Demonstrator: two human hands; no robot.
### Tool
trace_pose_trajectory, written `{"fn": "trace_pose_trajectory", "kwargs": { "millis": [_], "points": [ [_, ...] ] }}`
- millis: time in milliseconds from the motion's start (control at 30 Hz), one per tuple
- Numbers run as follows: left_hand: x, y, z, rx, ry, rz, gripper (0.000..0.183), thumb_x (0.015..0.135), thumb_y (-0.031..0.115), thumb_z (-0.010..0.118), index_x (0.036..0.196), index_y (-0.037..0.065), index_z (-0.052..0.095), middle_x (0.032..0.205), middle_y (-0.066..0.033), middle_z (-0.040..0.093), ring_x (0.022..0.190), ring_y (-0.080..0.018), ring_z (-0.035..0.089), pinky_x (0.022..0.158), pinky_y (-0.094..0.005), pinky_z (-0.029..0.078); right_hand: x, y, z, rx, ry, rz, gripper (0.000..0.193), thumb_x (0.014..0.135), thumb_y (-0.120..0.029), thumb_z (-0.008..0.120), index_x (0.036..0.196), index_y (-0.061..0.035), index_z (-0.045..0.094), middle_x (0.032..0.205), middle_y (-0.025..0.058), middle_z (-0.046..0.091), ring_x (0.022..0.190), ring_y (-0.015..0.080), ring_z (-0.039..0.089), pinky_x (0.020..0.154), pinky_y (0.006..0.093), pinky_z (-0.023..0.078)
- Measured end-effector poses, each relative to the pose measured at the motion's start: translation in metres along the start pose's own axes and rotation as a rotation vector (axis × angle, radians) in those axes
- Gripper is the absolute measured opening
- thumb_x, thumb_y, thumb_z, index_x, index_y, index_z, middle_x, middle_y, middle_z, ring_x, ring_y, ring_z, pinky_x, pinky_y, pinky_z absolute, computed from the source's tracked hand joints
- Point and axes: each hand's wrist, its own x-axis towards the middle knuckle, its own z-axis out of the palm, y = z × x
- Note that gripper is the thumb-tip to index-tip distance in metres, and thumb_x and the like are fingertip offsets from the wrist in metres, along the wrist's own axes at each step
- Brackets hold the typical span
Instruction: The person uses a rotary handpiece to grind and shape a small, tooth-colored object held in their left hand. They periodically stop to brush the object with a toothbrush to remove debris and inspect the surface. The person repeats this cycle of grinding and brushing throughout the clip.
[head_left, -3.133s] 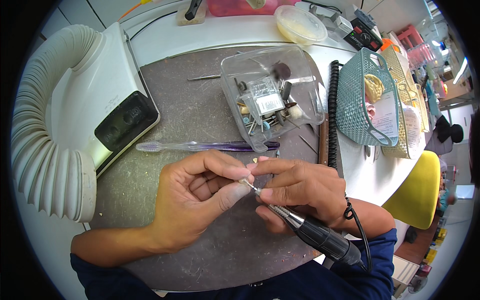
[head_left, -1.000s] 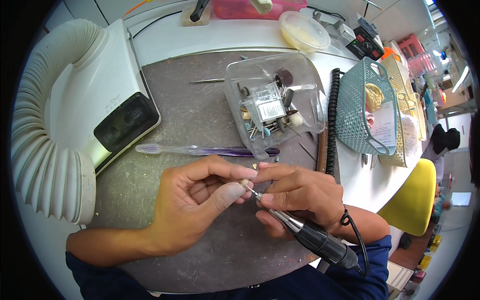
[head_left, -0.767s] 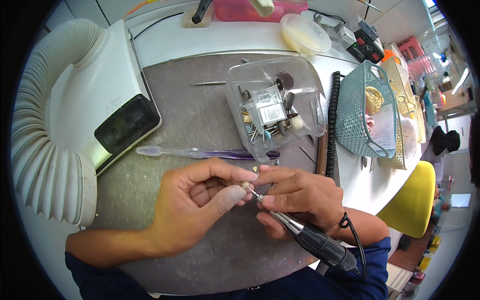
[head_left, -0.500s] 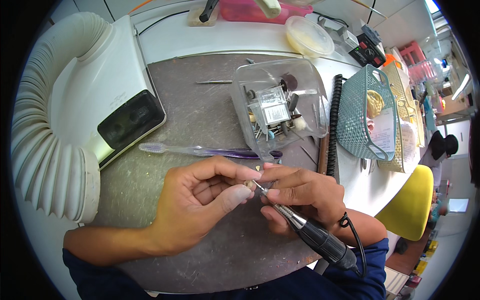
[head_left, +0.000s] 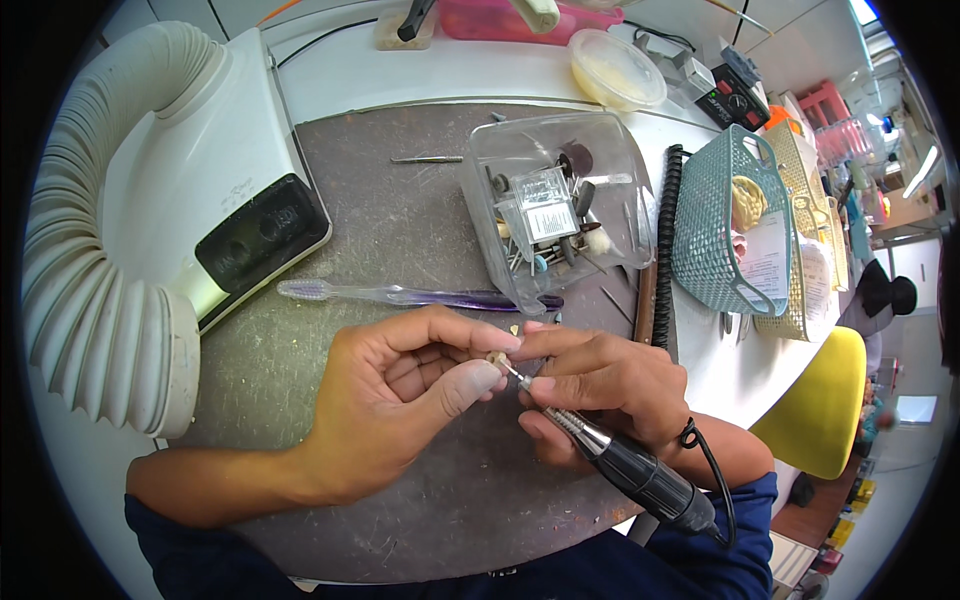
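My left hand [head_left: 400,395] pinches a tiny tan piece that looks like a dental crown [head_left: 498,359] between thumb and forefinger. Pale dust coats that thumb. In my right hand [head_left: 610,385] is a black and silver rotary handpiece [head_left: 645,478], held like a pen, its cord looping by the wrist. The thin bur at its tip meets the small piece, or comes very close; I cannot tell which. Just beyond both hands lies a toothbrush [head_left: 420,296] with a clear and purple handle. A clear plastic box [head_left: 625,150] of burs and polishing wheels stands farther off.
A white dust-extraction unit [head_left: 170,180] with a ribbed hose [head_left: 60,260] fills the left side. A slim metal tool [head_left: 427,160] lies beyond the toothbrush. At right are a coiled black cord [head_left: 667,250], a blue-green basket [head_left: 715,245] and a yellow chair [head_left: 825,400]. A round lidded tub [head_left: 618,70] sits behind.
The small piece has turned slightly between my left fingers, and the bur has shifted a little against it. Both hands otherwise keep their places.
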Motion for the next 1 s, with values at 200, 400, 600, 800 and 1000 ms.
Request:
{"fn": "trace_pose_trajectory", "kwargs": {
  "millis": [200,400,600,800,1000],
  "points": [
    [0.0001,-0.0005,-0.0004,-0.002,-0.006,0.007,0.019,0.092,-0.002,0.062,0.11,-0.004,0.062,0.107,-0.0092,0.061,0.095,-0.0129,0.063,0.083,-0.0264,0.054,0.0009,-0.0013,-0.0011,0.0,-0.015,0.021,0.033,0.075,0.0,0.08,0.101,-0.0019,0.06,0.088,0.0136,0.068,0.096,0.0348,0.07,0.089,0.0511,0.056],
    [0.0002,-0.0021,0.0002,-0.013,0.008,0.004,0.019,0.092,-0.001,0.062,0.11,-0.004,0.062,0.107,-0.0085,0.062,0.095,-0.0129,0.063,0.083,-0.0265,0.054,-0.0016,-0.0004,0.0002,-0.004,0.005,0.027,0.033,0.074,-0.001,0.08,0.101,-0.002,0.061,0.086,0.0128,0.068,0.096,0.0345,0.07,0.088,0.0506,0.056],
    [0.0005,-0.0015,0.0,0.004,0.008,0.003,0.019,0.092,-0.001,0.062,0.11,-0.003,0.062,0.106,-0.0083,0.062,0.095,-0.0126,0.063,0.082,-0.0262,0.054,0.0002,0.0014,0.0005,-0.005,0.002,-0.006,0.033,0.074,0.0,0.08,0.1,-0.0013,0.06,0.086,0.0145,0.069,0.095,0.0345,0.071,0.087,0.0501,0.057],
    [0.0004,-0.0009,0.0004,0.005,0.009,0.005,0.019,0.091,-0.001,0.063,0.11,-0.003,0.062,0.108,-0.0086,0.062,0.095,-0.0126,0.063,0.083,-0.0264,0.053,0.0008,0.001,0.0006,-0.015,-0.008,-0.029,0.033,0.074,0.0,0.079,0.101,-0.0003,0.06,0.086,0.0158,0.068,0.095,0.0355,0.07,0.087,0.0507,0.057],
    [0.0,-0.0024,-0.0007,0.02,0.01,0.049,0.021,0.091,-0.002,0.064,0.112,-0.003,0.06,0.109,-0.0096,0.061,0.099,-0.0133,0.062,0.087,-0.0272,0.053,-0.0036,-0.0004,0.0003,0.018,0.019,-0.057,0.039,0.073,0.001,0.081,0.104,-0.0017,0.057,0.087,0.0139,0.064,0.1,0.036,0.069,0.09,0.0514,0.055]
  ]
}}
